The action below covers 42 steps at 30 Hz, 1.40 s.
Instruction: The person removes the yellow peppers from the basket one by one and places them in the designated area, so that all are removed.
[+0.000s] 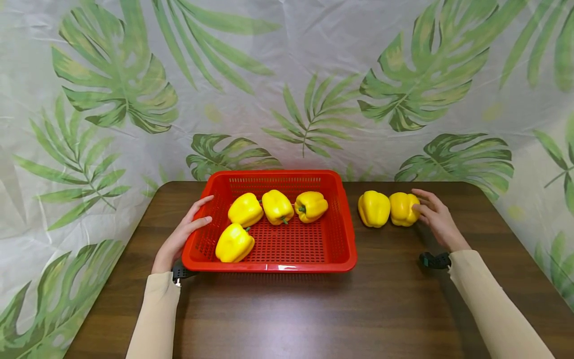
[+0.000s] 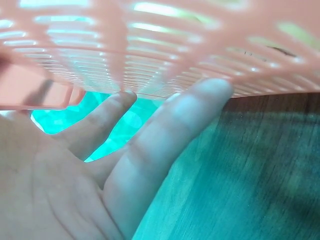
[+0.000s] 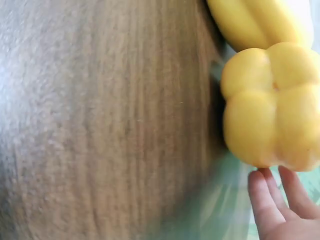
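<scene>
At the left side of a red plastic basket (image 1: 287, 268), my left hand (image 1: 181, 239) holds the rim, with thumb and a finger over it. In the left wrist view, other fingers (image 2: 150, 145) of that hand lie against the slotted outer wall. My right hand (image 1: 439, 222) is beside the rightmost yellow bell pepper (image 1: 403, 209), fingers nearly straight at its right side. From the right wrist view, its fingertips (image 3: 260, 182) meet the pepper's edge. Another yellow bell pepper (image 1: 374, 209) stands directly left of that one. Several yellow bell peppers (image 1: 245, 210) lie inside the basket.
A dark wooden table (image 1: 287, 319) carries everything. Behind its far edge hangs a leaf-patterned cloth (image 1: 309, 114). The basket's right wall stands between the peppers inside and the two on the table. Each wrist wears a dark strap (image 1: 435, 260).
</scene>
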Each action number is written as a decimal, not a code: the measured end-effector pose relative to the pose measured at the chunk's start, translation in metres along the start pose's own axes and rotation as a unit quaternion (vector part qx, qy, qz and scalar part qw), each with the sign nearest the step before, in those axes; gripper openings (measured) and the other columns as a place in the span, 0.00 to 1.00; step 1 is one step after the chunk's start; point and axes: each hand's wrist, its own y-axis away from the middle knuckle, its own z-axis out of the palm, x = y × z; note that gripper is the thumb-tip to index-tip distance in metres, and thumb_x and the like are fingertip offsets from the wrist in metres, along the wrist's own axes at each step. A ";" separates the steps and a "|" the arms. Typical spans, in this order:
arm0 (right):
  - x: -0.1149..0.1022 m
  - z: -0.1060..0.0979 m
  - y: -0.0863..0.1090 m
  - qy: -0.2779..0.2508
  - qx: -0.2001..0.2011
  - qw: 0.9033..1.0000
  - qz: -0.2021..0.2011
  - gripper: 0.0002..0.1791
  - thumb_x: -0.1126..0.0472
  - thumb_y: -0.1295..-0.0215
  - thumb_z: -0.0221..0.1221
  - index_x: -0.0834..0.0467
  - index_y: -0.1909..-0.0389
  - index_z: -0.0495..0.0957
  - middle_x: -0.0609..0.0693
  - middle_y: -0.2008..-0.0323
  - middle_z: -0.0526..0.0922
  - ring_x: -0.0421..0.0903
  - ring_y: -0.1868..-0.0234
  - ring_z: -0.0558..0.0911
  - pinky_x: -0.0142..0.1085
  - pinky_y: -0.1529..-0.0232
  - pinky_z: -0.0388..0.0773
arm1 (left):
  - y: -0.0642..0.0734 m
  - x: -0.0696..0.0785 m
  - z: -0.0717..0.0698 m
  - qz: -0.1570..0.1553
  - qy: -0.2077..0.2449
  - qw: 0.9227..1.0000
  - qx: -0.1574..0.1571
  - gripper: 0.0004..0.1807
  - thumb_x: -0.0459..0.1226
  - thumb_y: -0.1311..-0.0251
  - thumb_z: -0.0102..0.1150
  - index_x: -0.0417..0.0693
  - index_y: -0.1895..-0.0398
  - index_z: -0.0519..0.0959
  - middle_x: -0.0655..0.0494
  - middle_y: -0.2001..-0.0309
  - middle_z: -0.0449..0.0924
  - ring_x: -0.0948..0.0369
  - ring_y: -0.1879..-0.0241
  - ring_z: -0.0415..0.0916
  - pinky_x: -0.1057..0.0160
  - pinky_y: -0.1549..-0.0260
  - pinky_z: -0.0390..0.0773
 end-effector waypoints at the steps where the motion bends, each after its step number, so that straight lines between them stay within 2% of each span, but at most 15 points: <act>1: -0.001 0.000 0.000 -0.008 0.006 1.000 -0.008 0.26 0.62 0.27 0.50 0.57 0.30 0.60 0.53 0.38 0.62 0.36 0.44 0.66 0.21 0.54 0.72 | 0.000 0.000 0.000 0.000 0.000 1.000 0.000 0.34 0.34 0.30 0.42 0.59 0.25 0.45 0.43 0.30 0.48 0.38 0.37 0.56 0.45 0.49 0.73; 5: -0.008 0.001 -0.001 -0.052 0.029 0.997 -0.042 0.23 0.66 0.29 0.50 0.62 0.35 0.64 0.48 0.46 0.70 0.37 0.47 0.71 0.22 0.53 0.72 | 0.000 0.000 0.001 0.001 0.002 1.000 0.000 0.34 0.34 0.30 0.42 0.58 0.25 0.45 0.43 0.30 0.48 0.38 0.37 0.57 0.45 0.49 0.73; 10: -0.018 0.002 -0.002 -0.097 0.038 0.992 -0.072 0.20 0.69 0.30 0.50 0.66 0.38 0.66 0.50 0.50 0.73 0.36 0.49 0.76 0.21 0.52 0.71 | 0.000 0.001 0.000 0.002 0.002 1.000 -0.002 0.34 0.34 0.30 0.42 0.59 0.25 0.45 0.43 0.30 0.48 0.38 0.37 0.57 0.46 0.50 0.74; 17: -0.032 0.008 -0.004 -0.089 0.038 0.991 -0.088 0.21 0.69 0.30 0.51 0.67 0.38 0.66 0.49 0.50 0.77 0.37 0.50 0.77 0.21 0.50 0.71 | 0.000 0.000 0.000 0.003 -0.002 1.000 -0.004 0.33 0.34 0.29 0.41 0.59 0.25 0.46 0.43 0.30 0.48 0.39 0.38 0.58 0.48 0.50 0.75; 25: -0.052 0.035 -0.009 -0.114 -0.010 0.988 -0.102 0.20 0.69 0.30 0.51 0.68 0.39 0.66 0.51 0.51 0.78 0.41 0.51 0.79 0.25 0.48 0.72 | 0.001 0.000 0.001 0.003 -0.003 1.000 -0.002 0.32 0.35 0.30 0.42 0.60 0.25 0.47 0.43 0.31 0.49 0.40 0.38 0.58 0.48 0.51 0.76; 32: -0.067 0.067 -0.015 -0.097 -0.048 0.990 -0.093 0.21 0.67 0.29 0.52 0.67 0.38 0.66 0.52 0.50 0.79 0.43 0.49 0.79 0.28 0.47 0.73 | 0.000 0.000 0.000 0.002 -0.001 1.000 -0.003 0.33 0.35 0.30 0.42 0.60 0.25 0.46 0.44 0.31 0.48 0.40 0.38 0.58 0.48 0.50 0.75; 42: -0.092 0.109 -0.026 -0.081 -0.112 0.986 -0.095 0.18 0.65 0.28 0.50 0.64 0.39 0.68 0.54 0.49 0.78 0.46 0.50 0.80 0.32 0.47 0.74 | 0.000 -0.001 0.000 0.003 0.004 1.000 -0.005 0.33 0.34 0.30 0.42 0.59 0.25 0.46 0.43 0.30 0.48 0.39 0.37 0.57 0.47 0.50 0.75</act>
